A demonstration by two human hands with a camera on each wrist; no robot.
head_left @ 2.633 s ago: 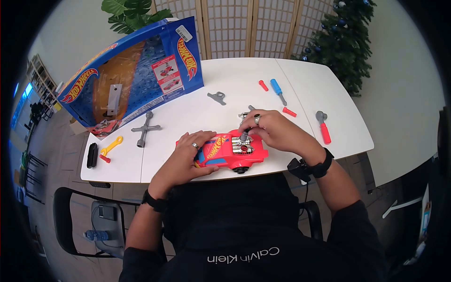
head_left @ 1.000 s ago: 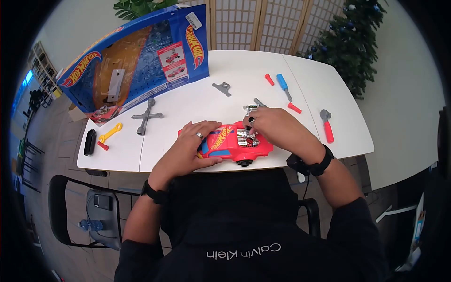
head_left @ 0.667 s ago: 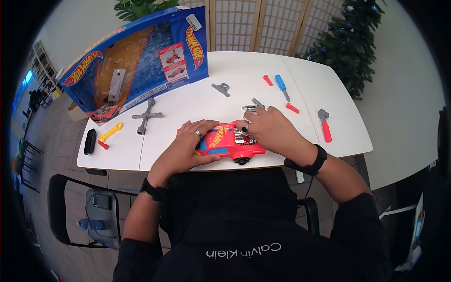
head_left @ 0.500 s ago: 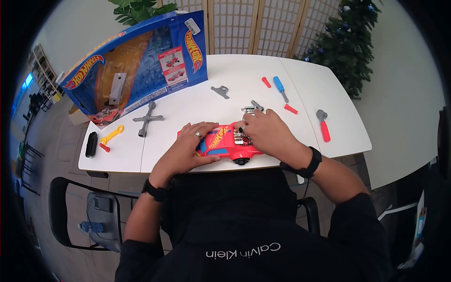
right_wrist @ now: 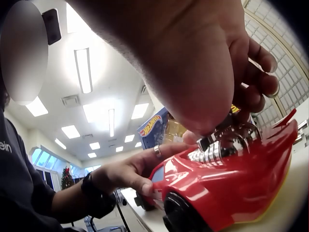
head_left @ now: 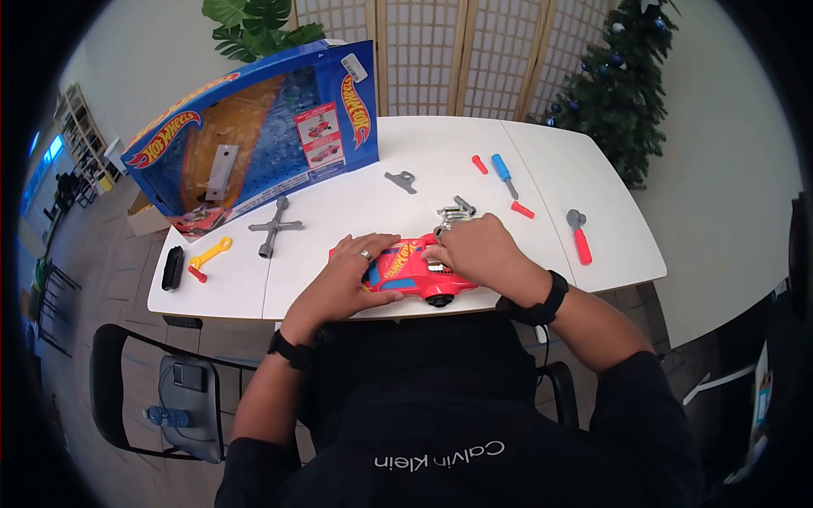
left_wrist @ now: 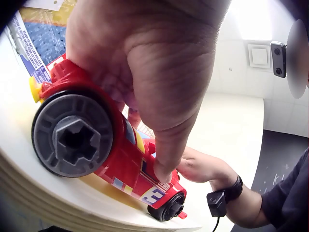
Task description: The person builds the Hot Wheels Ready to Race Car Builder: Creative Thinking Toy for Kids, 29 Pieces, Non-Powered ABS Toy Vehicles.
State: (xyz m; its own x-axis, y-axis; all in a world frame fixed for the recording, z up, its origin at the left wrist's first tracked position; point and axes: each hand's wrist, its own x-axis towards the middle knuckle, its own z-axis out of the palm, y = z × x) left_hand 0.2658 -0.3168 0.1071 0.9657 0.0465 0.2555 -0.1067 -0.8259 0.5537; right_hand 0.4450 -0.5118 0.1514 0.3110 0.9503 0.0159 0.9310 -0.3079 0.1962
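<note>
A red toy car [head_left: 402, 262] with a chrome engine [right_wrist: 212, 153] stands near the table's front edge. My left hand [head_left: 349, 273] grips its rear half, thumb along the near side and fingers over the roof. In the left wrist view a big grey rear wheel [left_wrist: 72, 135] with a hex hub faces the camera. Over the engine, my right hand [head_left: 484, 252] pinches a small dark grey piece [right_wrist: 217, 137] down at the chrome, its lower part hidden. Just beyond that hand lie a chrome part [head_left: 456, 214] and a short grey piece [head_left: 464, 204].
A blue toy box [head_left: 360, 148] stands at the back left. A grey cross wrench [head_left: 275, 227], a yellow wrench [head_left: 212, 251] and a black part [head_left: 173, 268] lie left. Rightward are a blue screwdriver [head_left: 503, 174], red bolts [head_left: 522, 209] and a red-handled ratchet [head_left: 579, 239].
My right hand has turned and come lower over the engine; the grey piece it held upright earlier is now mostly covered by the hand. My left hand keeps its grip on the car.
</note>
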